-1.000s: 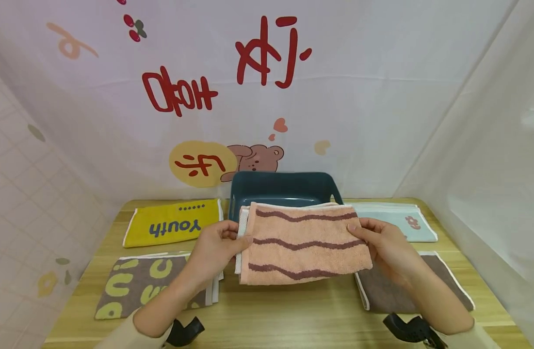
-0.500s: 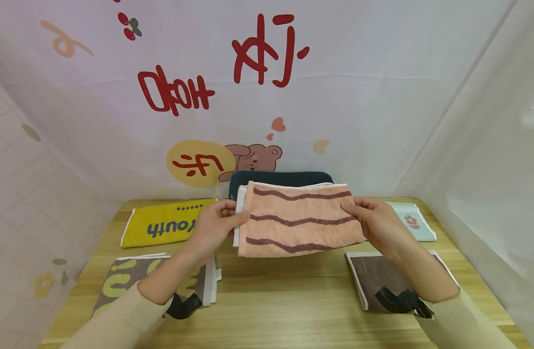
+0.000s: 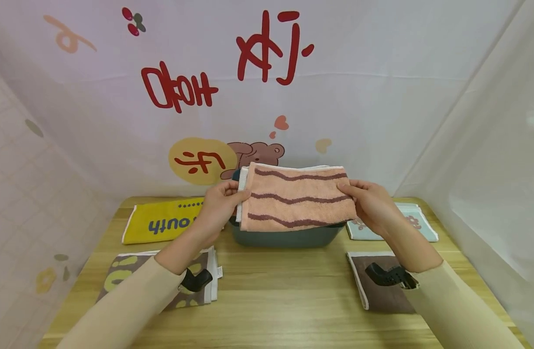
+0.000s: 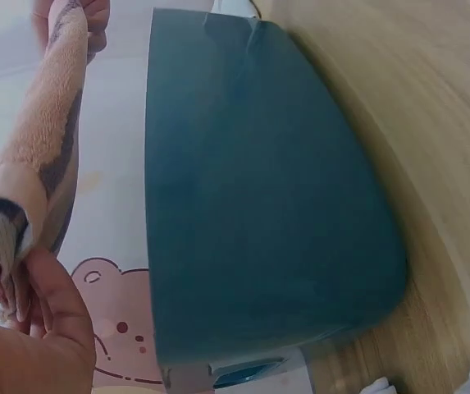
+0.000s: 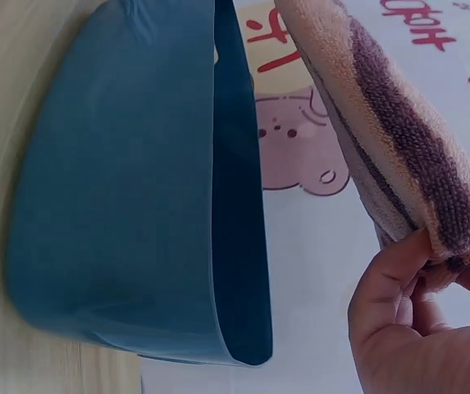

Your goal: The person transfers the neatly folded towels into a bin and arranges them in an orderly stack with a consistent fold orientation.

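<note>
A folded peach towel (image 3: 299,198) with wavy maroon stripes is held up between both hands. My left hand (image 3: 218,206) pinches its left end, thumb in front. At the opposite end, my right hand (image 3: 371,203) pinches the towel the same way. Behind and below the towel stands a teal bin (image 3: 288,238), its upper part mostly covered in the head view. Both wrist views show the towel raised above the bin's rim and apart from it; the bin's side wall (image 4: 259,189) fills much of the left wrist view.
On the wooden table (image 3: 284,300) lie a yellow "Youth" towel (image 3: 162,223) and a grey-green patterned towel (image 3: 131,271) at left. A light blue towel (image 3: 412,223) and a brown towel (image 3: 380,295) lie at right. A printed white curtain (image 3: 358,97) hangs behind.
Both hands have carried the peach towel forward and up, from in front of the bin to over it. The bin's front wall now shows beneath the towel.
</note>
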Tool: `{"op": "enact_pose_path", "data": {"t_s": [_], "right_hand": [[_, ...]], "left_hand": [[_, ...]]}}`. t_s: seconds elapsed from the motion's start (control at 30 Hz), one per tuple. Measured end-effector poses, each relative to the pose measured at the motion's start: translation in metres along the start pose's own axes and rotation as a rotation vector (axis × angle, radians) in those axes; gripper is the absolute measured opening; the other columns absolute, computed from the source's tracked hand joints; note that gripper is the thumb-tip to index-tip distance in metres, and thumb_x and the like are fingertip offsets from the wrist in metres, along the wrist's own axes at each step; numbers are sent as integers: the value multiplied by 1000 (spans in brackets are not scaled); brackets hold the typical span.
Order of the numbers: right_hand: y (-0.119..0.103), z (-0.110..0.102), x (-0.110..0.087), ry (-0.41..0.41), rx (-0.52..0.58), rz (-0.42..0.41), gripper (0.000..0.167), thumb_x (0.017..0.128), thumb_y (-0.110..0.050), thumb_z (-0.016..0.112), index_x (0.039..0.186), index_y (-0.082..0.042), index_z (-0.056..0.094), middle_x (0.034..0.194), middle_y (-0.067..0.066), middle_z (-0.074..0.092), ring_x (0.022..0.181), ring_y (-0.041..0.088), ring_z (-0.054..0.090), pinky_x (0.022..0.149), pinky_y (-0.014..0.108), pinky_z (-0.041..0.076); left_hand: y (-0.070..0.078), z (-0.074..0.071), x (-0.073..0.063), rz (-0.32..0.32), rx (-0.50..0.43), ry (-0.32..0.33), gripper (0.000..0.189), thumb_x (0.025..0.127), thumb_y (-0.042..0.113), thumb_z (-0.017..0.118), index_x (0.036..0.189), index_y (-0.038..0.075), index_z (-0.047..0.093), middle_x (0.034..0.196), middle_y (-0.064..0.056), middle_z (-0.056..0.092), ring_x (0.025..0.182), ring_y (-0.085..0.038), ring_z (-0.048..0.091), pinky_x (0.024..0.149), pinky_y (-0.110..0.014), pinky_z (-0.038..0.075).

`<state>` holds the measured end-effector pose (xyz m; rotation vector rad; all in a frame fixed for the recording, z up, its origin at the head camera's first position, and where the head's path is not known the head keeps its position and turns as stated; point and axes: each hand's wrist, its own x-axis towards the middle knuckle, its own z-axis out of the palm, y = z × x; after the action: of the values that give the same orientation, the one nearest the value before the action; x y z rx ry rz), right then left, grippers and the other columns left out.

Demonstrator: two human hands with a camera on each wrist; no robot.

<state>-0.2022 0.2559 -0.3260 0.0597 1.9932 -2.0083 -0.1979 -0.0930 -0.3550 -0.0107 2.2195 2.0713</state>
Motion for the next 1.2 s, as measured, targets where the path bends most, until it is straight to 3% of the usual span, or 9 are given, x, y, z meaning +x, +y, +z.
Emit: {"op": "enact_pose_path", "data": {"t_s": [0.23,0.57,0.87,1.2], "right_hand": [[3,-1,21,44,-40,1,64,108,-32,60,156,6,38,136,9,55,111,12,65,89,25,57],[12,4,42,129,-80,-2,59,109,-28,59,153,9,44,119,5,64,94,7,70,83,23,59],[20,13,53,218,-208,-9,49,107,-25,62,141,10,57,94,-1,67,75,6,66,70,21,57],[33,20,64,222,-338,2,43,108,-23,61,135,10,62,90,3,68,73,8,65,67,22,56]], "left_hand": [[-3,9,17,14,-4,52,24,103,16,68,120,0,66,96,-7,63,83,-17,60,72,-24,51],[-8,20,30,-23,-12,95,24,106,9,60,124,-7,57,104,-15,62,88,-20,61,77,-23,53],[-21,31,40,-83,12,120,40,105,7,52,141,-9,49,114,-18,55,98,-26,54,91,-37,50],[-28,36,43,-136,61,66,45,105,5,49,147,-9,42,139,-25,49,122,-35,51,111,-50,45]]}}
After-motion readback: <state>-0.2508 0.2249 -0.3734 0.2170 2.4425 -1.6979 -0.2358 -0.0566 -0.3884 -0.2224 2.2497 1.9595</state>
